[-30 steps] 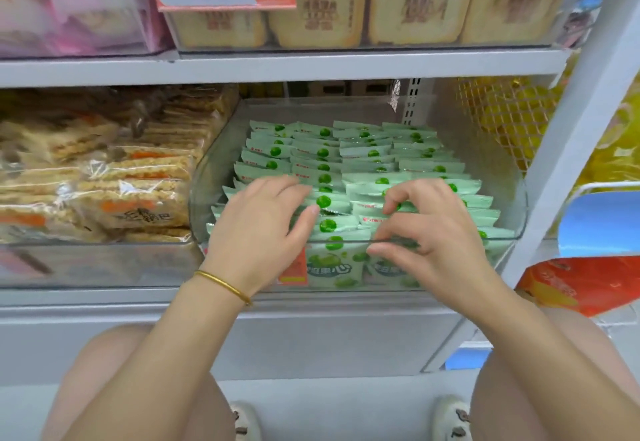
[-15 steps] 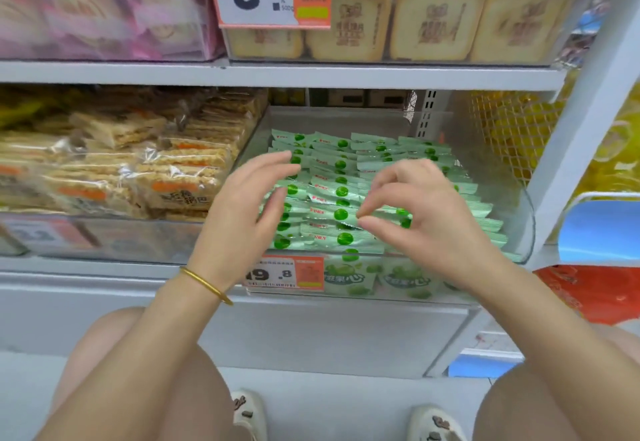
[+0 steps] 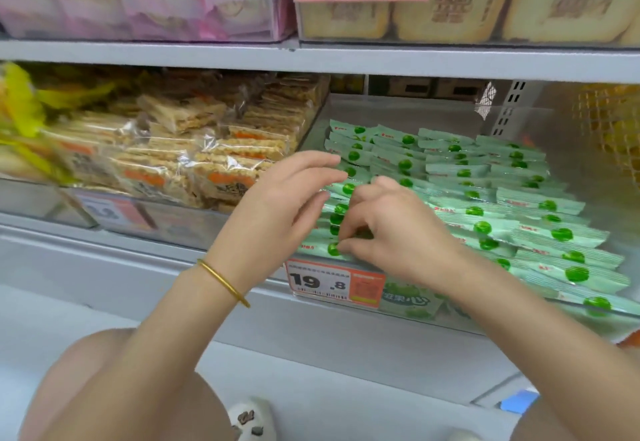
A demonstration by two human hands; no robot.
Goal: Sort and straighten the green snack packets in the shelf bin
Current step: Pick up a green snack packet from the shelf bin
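Observation:
Pale green snack packets (image 3: 485, 194) with dark green dots lie in overlapping rows inside a clear shelf bin (image 3: 585, 149). My right hand (image 3: 394, 232) is over the bin's front left column, fingers curled down, fingertips pinching a packet (image 3: 318, 248) at the front edge. My left hand (image 3: 287, 198), a gold bangle on its wrist, hovers beside it at the bin's left side with fingers relaxed and stretched toward the packets, holding nothing. Both hands hide part of the left column.
A price tag reading 19.8 (image 3: 336, 283) hangs on the bin's front. A neighbouring bin of tan cracker packs (image 3: 194, 149) stands to the left. The upper shelf (image 3: 311, 58) carries pink packs and beige biscuit packs close overhead. My knees and shoes show below.
The view has shifted left, so the bin now sits to the right. My right hand has moved left and down to the front left column and pinches a packet there; my left hand stays beside it.

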